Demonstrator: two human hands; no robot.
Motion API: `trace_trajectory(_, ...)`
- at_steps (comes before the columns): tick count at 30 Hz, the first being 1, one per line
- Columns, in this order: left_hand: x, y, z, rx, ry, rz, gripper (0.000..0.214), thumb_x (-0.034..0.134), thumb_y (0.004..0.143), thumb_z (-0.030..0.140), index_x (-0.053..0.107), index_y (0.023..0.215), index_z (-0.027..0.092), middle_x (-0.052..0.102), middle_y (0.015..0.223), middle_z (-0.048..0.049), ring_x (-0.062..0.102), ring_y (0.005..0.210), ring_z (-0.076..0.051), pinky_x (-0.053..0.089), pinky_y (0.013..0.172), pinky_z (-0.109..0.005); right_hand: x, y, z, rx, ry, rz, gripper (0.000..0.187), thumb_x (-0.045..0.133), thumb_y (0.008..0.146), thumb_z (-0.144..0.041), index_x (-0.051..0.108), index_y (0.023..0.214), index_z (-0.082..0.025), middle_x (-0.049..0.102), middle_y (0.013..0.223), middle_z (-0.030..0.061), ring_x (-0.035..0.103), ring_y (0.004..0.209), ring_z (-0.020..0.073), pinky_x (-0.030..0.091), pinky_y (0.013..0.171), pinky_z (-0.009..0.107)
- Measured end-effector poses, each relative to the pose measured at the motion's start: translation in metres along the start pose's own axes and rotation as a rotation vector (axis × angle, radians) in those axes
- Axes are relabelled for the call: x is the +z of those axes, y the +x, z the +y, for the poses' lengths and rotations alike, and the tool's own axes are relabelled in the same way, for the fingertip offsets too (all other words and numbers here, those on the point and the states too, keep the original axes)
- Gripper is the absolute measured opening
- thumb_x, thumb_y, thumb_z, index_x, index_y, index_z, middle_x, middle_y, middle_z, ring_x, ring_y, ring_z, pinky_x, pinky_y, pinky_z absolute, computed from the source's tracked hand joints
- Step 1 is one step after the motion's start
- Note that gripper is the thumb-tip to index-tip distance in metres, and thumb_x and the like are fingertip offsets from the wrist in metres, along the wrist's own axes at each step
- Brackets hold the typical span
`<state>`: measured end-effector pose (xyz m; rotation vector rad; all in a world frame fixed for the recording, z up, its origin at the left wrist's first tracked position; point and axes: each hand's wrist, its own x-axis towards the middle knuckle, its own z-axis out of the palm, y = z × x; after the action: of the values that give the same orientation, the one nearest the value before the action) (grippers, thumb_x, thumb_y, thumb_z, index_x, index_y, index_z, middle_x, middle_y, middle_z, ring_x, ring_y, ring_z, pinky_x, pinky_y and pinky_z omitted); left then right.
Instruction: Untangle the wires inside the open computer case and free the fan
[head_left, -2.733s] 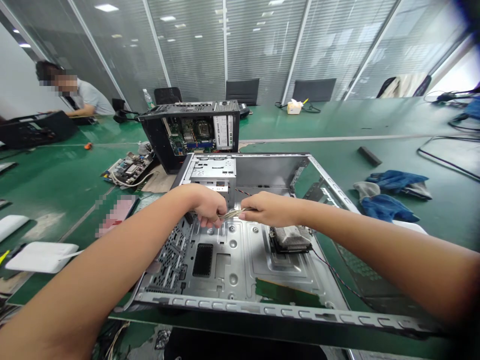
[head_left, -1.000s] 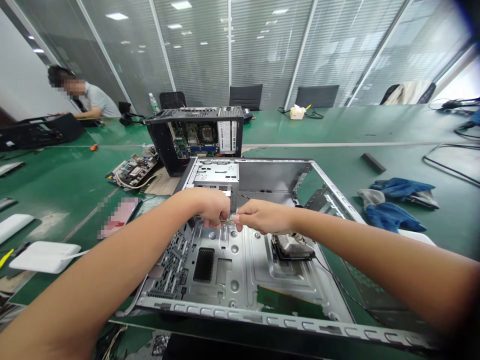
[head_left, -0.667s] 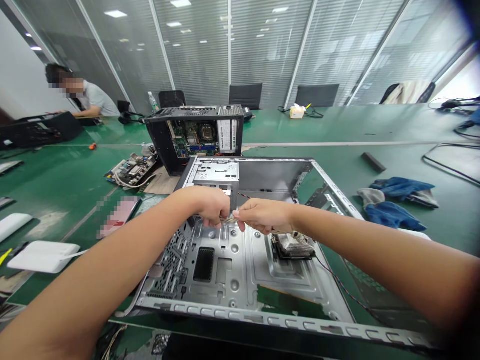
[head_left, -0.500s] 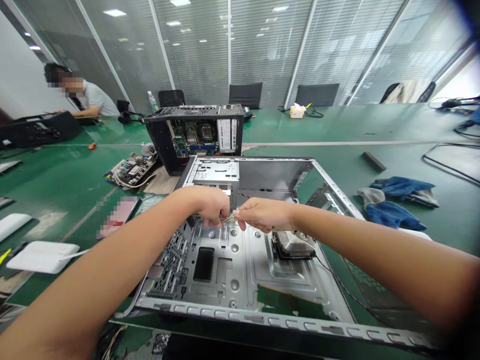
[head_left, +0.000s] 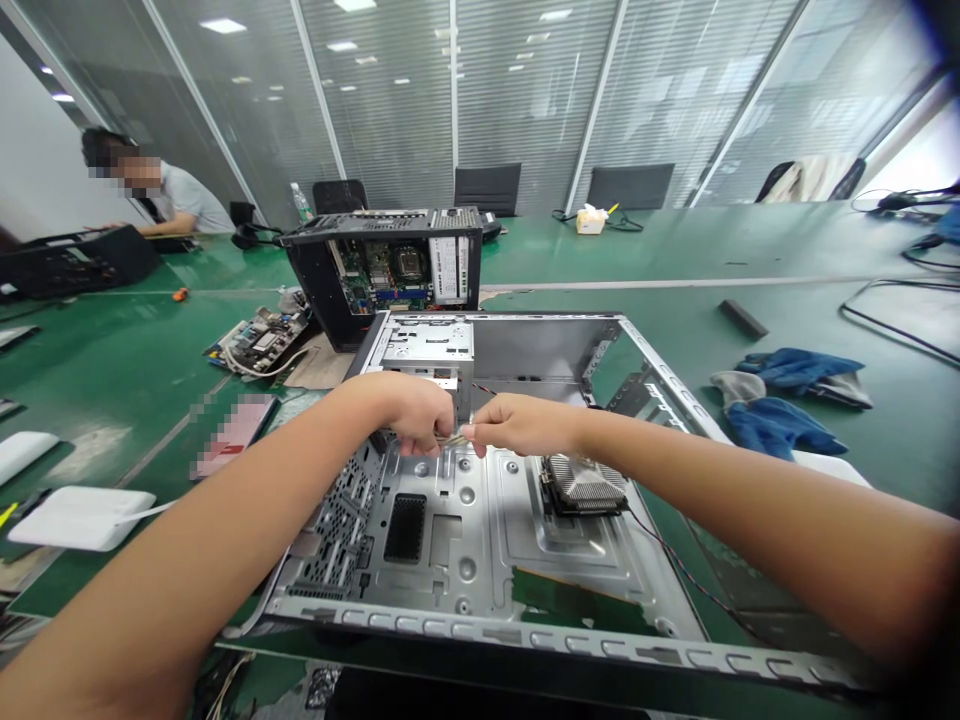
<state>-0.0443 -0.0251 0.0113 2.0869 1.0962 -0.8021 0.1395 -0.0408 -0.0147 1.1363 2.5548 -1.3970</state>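
Above an open computer case (head_left: 480, 480) lying flat, both hands are closed on a short bundle of thin, pale wires (head_left: 454, 440). My left hand (head_left: 417, 412) curls its fingers round one side of it. With thumb and fingertips, my right hand (head_left: 501, 424) pinches the other side. The wires' ends are hidden in the fingers. Below and right of my right hand, a finned metal CPU cooler (head_left: 589, 485) sits in the case, a red and blue wire trailing from it. The metal drive cage (head_left: 427, 345) is just beyond my left hand.
A second computer case (head_left: 390, 265), with its motherboard showing, stands upright behind. Left of it lies a loose circuit board (head_left: 259, 340). Blue and grey gloves (head_left: 787, 400) and a dark bar (head_left: 742, 318) are on the right. A person (head_left: 161, 190) sits far left.
My right hand's fingers have drawn closer together on the wires. Both hands otherwise stay in nearly the same place, and the whole view has shifted slightly.
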Motion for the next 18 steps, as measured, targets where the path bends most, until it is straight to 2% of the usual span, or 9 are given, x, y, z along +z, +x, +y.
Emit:
trace_trajectory(6,0.0,0.0,0.002,-0.031,-0.024,0.018,0.016,0.059,0.076,0.025,0.068,0.085,0.016,0.07,0.071,-0.0041,0.067,0.065,-0.017,0.051,0.065,-0.029,0.005,0.003,0.001,-0.038,-0.22,0.211,0.032,0.046,0.088,-0.035,0.061,0.069,-0.016,0.05,0.062,-0.0013,0.041,0.06,0.0113,0.03,0.058,0.026)
trace_trajectory(9,0.0,-0.001,0.002,-0.039,-0.037,0.025,0.012,0.058,0.078,0.025,0.066,0.082,0.016,0.069,0.069,-0.0032,0.066,0.063,-0.016,0.05,0.061,-0.026,0.012,0.003,0.002,-0.06,-0.247,0.348,0.023,0.046,0.089,-0.032,0.061,0.082,-0.017,0.061,0.077,0.0021,0.049,0.07,0.0136,0.034,0.063,0.026)
trace_trajectory(12,0.0,-0.001,0.0,-0.042,-0.083,0.024,0.011,0.059,0.078,0.026,0.065,0.081,0.016,0.07,0.072,-0.0031,0.067,0.065,-0.016,0.05,0.062,-0.026,0.018,0.001,0.002,-0.141,-0.412,0.438,0.021,0.042,0.091,-0.028,0.059,0.09,-0.016,0.06,0.082,0.0052,0.052,0.077,0.0166,0.037,0.069,0.028)
trace_trajectory(15,0.0,0.0,-0.004,-0.013,-0.152,0.002,0.014,0.06,0.075,0.027,0.065,0.081,0.015,0.07,0.074,-0.0049,0.067,0.069,-0.02,0.052,0.067,-0.031,0.02,-0.003,0.001,-0.25,-0.594,0.455,0.028,0.052,0.088,-0.036,0.057,0.104,-0.013,0.058,0.098,0.0108,0.053,0.09,0.0216,0.039,0.078,0.032)
trace_trajectory(18,0.0,0.001,-0.006,0.012,-0.177,-0.013,0.014,0.059,0.075,0.027,0.064,0.079,0.015,0.069,0.073,-0.0055,0.067,0.07,-0.021,0.053,0.066,-0.033,0.019,-0.005,0.001,-0.24,-0.774,0.4,0.03,0.057,0.085,-0.036,0.056,0.106,-0.014,0.057,0.102,0.0113,0.056,0.085,0.0216,0.04,0.07,0.032)
